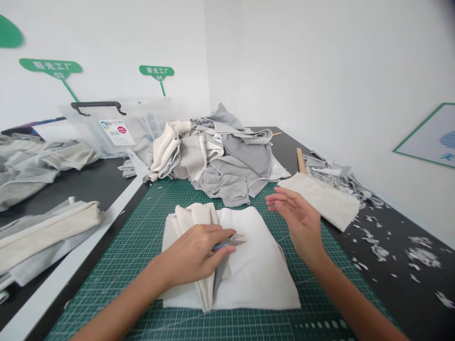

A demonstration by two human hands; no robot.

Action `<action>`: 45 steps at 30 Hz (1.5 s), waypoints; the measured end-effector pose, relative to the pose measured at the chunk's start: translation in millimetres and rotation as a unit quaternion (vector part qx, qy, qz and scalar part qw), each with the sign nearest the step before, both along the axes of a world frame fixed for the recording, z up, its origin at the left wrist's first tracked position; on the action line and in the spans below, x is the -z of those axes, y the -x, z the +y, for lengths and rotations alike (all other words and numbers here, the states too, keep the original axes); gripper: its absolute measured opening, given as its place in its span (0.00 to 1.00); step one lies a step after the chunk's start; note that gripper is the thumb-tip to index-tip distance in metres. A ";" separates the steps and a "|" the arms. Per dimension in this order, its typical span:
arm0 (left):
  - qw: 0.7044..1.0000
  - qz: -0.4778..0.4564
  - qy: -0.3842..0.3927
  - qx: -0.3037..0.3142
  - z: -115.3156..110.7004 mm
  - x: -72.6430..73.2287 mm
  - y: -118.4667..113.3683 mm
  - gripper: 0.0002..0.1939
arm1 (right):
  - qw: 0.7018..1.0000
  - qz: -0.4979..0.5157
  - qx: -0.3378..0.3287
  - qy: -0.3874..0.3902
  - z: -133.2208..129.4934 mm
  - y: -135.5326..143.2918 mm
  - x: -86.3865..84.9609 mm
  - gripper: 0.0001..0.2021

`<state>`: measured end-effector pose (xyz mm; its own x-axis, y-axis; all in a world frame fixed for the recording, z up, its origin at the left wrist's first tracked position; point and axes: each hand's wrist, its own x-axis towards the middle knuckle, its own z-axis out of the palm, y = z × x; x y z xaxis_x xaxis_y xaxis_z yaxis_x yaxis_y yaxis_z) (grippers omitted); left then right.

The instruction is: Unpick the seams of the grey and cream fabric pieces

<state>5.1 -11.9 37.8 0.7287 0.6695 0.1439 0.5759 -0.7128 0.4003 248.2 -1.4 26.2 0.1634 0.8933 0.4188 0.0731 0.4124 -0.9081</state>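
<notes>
My left hand [199,251] is closed around small blue-handled thread snips [239,242], whose two metal blades point right and stand slightly apart. It rests over a bunched cream cloth [195,213] lying on a flat white cloth [259,270]. Most of the snips' handle is hidden under my fingers. To the right, my right hand [298,220] is raised with fingers loosely bent and apart, holding nothing. It hovers above the right edge of the green cutting mat [142,265], close to a folded cream cloth [322,199].
Grey and cream fabric pieces [227,161] are heaped at the mat's far end. A clear plastic box [106,128] stands behind left, with more cloths [50,232] at the left. Scraps [380,251] and a wooden strip [301,161] lie right, by the wall.
</notes>
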 end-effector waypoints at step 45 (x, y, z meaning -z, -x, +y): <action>0.999 -0.021 0.024 -0.013 -9.7 12.6 11.1 0.18 | 0.982 -0.139 -0.091 0.091 15.7 21.7 36.7 0.12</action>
<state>-6.0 -21.6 25.1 0.7053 0.6947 0.1415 0.5760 -0.6779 0.4568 226.5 14.3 -10.5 -0.1038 0.9613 0.2554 0.2682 0.2743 -0.9235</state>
